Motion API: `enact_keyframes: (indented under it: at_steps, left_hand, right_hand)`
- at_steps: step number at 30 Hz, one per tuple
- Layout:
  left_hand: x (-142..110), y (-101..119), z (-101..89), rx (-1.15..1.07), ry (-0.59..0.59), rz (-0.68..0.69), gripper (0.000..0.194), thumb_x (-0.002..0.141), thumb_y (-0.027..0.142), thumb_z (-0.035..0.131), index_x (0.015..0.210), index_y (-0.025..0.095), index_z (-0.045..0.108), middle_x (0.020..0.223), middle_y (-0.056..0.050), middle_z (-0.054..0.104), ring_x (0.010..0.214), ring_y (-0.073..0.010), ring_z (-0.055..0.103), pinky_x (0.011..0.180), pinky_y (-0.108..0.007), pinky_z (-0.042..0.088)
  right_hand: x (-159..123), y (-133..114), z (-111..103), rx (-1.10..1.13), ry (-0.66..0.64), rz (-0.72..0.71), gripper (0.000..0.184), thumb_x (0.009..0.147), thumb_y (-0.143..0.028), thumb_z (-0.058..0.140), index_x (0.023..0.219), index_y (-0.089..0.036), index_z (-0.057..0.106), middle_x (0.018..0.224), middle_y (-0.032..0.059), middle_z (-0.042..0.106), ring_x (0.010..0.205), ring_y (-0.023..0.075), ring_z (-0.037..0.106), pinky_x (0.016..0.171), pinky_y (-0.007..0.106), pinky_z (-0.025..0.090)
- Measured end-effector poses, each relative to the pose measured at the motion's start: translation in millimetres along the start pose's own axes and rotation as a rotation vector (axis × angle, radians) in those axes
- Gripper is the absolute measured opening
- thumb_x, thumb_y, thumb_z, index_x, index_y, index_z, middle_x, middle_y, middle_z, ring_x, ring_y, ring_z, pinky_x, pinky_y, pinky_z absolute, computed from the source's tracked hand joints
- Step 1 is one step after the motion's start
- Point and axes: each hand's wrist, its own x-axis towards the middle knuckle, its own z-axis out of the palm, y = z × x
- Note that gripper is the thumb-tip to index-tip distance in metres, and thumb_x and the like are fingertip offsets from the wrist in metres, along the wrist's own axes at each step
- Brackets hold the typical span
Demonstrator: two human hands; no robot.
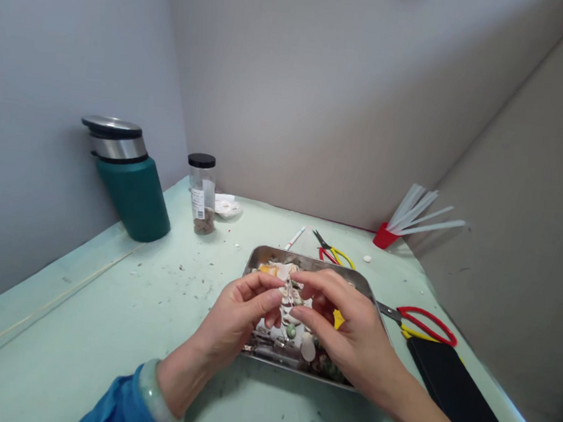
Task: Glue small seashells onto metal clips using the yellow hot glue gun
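My left hand [235, 310] and my right hand [347, 322] meet above a metal tray [295, 371]. Thumb and index finger of the left are pinched together. The right hand's curled fingertips are close beside them, thumb a little lower. Between the fingertips is something small and whitish, perhaps a thin strand; its kind is too fine to make out. Below lie mixed small pieces, among them a green bead [291, 331], a pale oval piece [308, 348] and a yellow piece [338, 319]. Both hands hide part of the tray.
Red-and-yellow-handled scissors [428, 324] lie right of the tray, above a black flat object [458, 397]. Smaller scissors [332, 251] and a white pen [295, 238] lie behind it. A red cup [385, 237] holds translucent sticks. Leftward stand a clear jar [201, 196] and a green bottle [135, 195].
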Motion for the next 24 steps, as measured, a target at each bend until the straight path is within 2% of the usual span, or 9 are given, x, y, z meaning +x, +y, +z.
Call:
enact_keyframes:
  at_steps: [8,12,18,24]
  left_hand:
    - [0.7,-2.2,-2.8,0.001,-0.036,-0.009,0.017,0.075,0.032,0.07,0.084,0.017,0.071,0.05,0.004,0.054,0.049,-0.0066,0.046,0.058,-0.022,0.037]
    - [0.5,-2.3,-2.9,0.025,-0.018,0.005,0.018,0.074,0.031,0.071,0.084,0.017,0.071,0.053,0.003,0.055,0.05,-0.0067,0.048,0.057,-0.021,0.036]
    - [0.2,0.2,-0.1,0.018,0.009,0.0,0.018,0.069,0.029,0.075,0.081,0.016,0.069,0.057,0.003,0.057,0.05,-0.0063,0.047,0.055,-0.021,0.035]
    - [-0.1,-0.4,-0.1,0.036,-0.013,0.034,0.019,0.072,0.029,0.074,0.084,0.016,0.068,0.057,0.004,0.056,0.051,-0.0062,0.048,0.056,-0.02,0.037]
  right_hand:
    - [0.1,1.7,-1.0,-0.024,0.0,0.03,0.029,0.086,-0.019,0.061,0.114,-0.026,0.057,0.086,0.0009,0.055,0.07,0.0145,0.053,0.064,0.029,0.045]
    - [-0.5,0.7,-1.2,-0.005,0.006,0.021,0.032,0.086,-0.018,0.06,0.116,-0.026,0.055,0.086,0.0001,0.054,0.071,0.0141,0.052,0.064,0.028,0.044]
    - [-1.2,-1.4,-0.9,-0.019,-0.002,0.007,0.025,0.087,-0.018,0.059,0.111,-0.024,0.059,0.091,0.0009,0.055,0.069,0.0122,0.05,0.064,0.027,0.043]
    - [-0.8,-0.5,-1.2,-0.052,0.011,0.015,0.024,0.087,-0.018,0.059,0.11,-0.023,0.059,0.088,0.0007,0.055,0.074,0.0136,0.052,0.066,0.028,0.042]
